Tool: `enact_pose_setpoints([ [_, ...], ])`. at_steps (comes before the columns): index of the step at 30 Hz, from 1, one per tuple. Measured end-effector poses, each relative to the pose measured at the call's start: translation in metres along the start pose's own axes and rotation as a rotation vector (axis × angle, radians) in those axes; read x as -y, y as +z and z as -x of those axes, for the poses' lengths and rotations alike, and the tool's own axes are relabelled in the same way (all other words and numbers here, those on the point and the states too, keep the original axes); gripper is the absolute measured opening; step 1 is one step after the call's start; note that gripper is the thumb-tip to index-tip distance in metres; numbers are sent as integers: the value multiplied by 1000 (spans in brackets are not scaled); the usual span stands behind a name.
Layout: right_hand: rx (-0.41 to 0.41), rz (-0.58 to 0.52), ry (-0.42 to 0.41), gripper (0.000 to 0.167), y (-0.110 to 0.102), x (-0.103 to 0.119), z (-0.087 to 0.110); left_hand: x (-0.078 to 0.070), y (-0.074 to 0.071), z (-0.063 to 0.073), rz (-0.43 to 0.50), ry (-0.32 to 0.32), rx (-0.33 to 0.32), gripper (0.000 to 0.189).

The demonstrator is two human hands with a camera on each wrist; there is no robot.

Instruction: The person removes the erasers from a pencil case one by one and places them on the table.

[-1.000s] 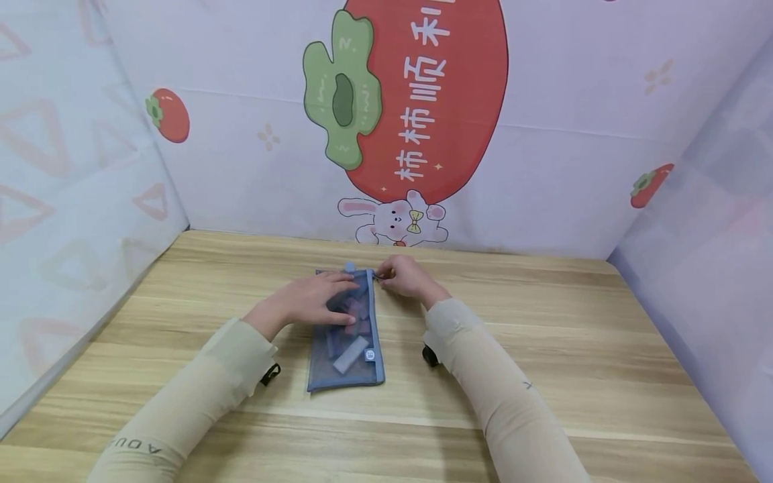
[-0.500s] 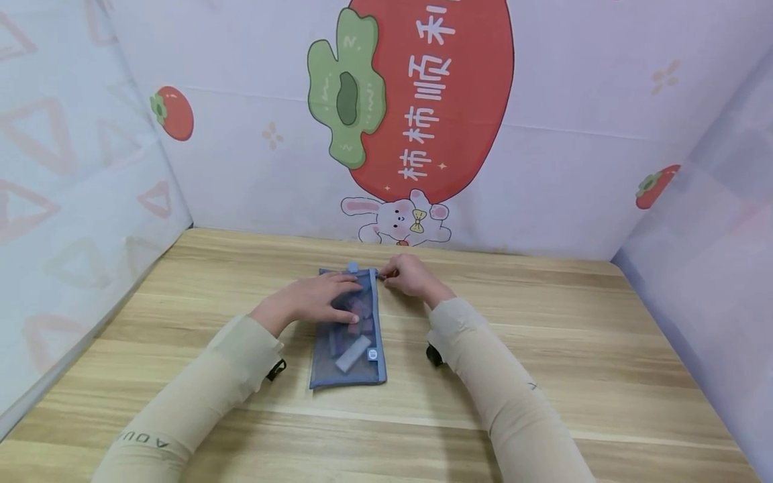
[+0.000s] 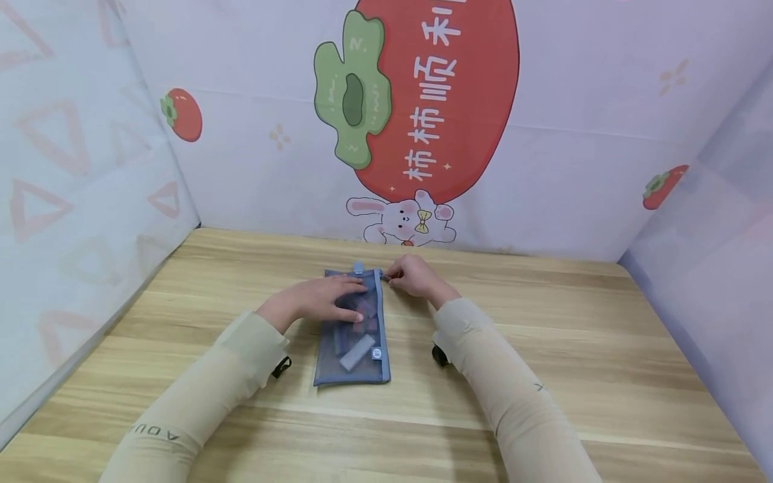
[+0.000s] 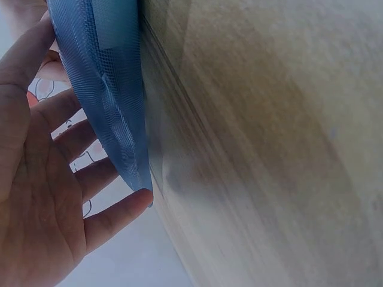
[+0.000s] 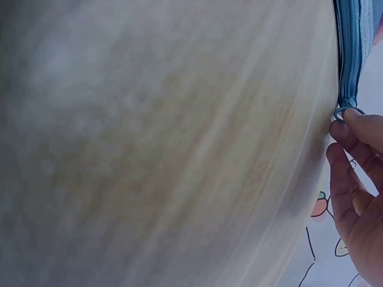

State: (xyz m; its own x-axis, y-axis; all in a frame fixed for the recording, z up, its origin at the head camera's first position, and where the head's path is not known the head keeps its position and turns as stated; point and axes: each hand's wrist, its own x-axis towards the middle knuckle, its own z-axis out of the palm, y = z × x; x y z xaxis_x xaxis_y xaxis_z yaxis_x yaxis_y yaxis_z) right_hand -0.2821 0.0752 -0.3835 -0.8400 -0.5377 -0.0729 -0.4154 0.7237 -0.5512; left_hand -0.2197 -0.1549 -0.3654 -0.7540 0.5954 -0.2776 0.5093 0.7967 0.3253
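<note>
On the wooden desk [image 3: 604, 349], in the middle and towards the far edge, a blue mesh pouch [image 3: 331, 362] is lying flat, with its short end facing the person. Through the mesh, a pale bar [image 3: 357, 353] and some reddish pieces [image 3: 365, 325] are showing; what they are exactly, I cannot tell. A small tag [image 3: 377, 353] is sitting at the right border, and a light tab [image 3: 359, 267] is sticking out at the far end. The left hand [image 3: 320, 300] is resting on the far half of the pouch, and its fingers are spreading wide, gripping nothing. At the far right corner, the right hand [image 3: 413, 276] is pinching the ring [image 5: 340, 115] of the zipper [image 5: 349, 60] between thumb and forefinger, so these fingers are standing narrow. Both forearms are wearing beige sleeves [image 3: 205, 386], with a black strap [image 3: 281, 367] showing under each cuff. Behind the desk, a white cloth wall [image 3: 574, 188] is carrying a big red fruit print [image 3: 453, 100] and, below it, a rabbit [image 3: 404, 218].
</note>
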Motion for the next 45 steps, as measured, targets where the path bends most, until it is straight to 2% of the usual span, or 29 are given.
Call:
enact_pose_setpoints([
  [10,-1,22,-14,23,-3,-1,-1,3,-4,-3,46,12,10,71],
  [18,-5,49,-49,23,-3,-2,1,1,-5,-2,41,11,37,71],
  [31,35,65,-49,24,-3,3,8,5,-1,-3,57,2,46,71],
  [41,55,81,-32,22,-3,3,15,1,-5,-2,57,-6,92,70],
  [45,69,53,-29,22,-4,0,17,1,-4,-2,61,-7,110,71],
])
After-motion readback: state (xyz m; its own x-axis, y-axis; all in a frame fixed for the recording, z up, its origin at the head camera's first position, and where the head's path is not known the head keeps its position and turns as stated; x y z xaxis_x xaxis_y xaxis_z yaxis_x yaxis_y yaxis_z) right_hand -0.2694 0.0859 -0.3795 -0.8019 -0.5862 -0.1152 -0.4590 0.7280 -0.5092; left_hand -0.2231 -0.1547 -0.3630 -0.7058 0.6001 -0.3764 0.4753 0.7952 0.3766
